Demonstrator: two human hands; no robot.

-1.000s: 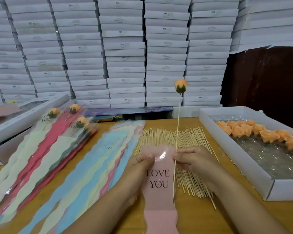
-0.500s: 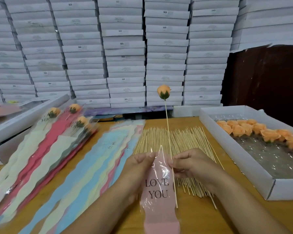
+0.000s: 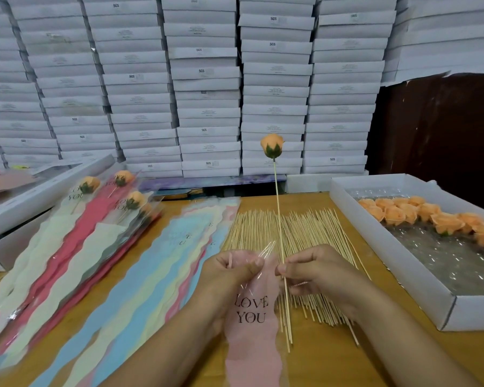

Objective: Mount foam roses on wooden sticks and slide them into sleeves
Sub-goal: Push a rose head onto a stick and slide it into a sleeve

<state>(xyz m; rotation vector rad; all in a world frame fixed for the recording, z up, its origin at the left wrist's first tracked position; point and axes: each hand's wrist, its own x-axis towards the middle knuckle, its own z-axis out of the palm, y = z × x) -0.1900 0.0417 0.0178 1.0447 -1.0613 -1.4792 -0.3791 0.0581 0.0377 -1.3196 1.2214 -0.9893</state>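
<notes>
Behind everything, a wall of stacked white cardboard boxes (image 3: 207,79) rises past the far edge of the wooden surface (image 3: 333,358). At the right edge sits an open white tray (image 3: 403,275) lined with crinkly film, a row of loose peach foam roses (image 3: 419,213) along its far side, so plenty are left to mount. Toward the left edge lies a fanned pile of finished roses in pastel sleeves (image 3: 67,233); I count about four heads there, and judge the job early to midway. Beside it is a spread of empty wavy-edged pastel sleeves (image 3: 151,275), and at the middle a bed of bare wooden sticks (image 3: 305,238), their long axes running from the near edge to the far edge.

My left hand (image 3: 229,277) has its grip pinched shut on the top of a pink film sleeve printed LOVE YOU (image 3: 252,331), fingers working its clear mouth; whether it is open I cannot tell. The sleeve hangs lengthwise toward me, mouth away. My right hand (image 3: 313,272) has thumb and forefinger clamped on the wooden stick (image 3: 277,213) of the current peach foam rose (image 3: 272,145). That rose is mounted but unsleeved: its stick stands nearly upright, head up toward the boxes, bare end down just right of the sleeve, outside it as far as I can see.
</notes>
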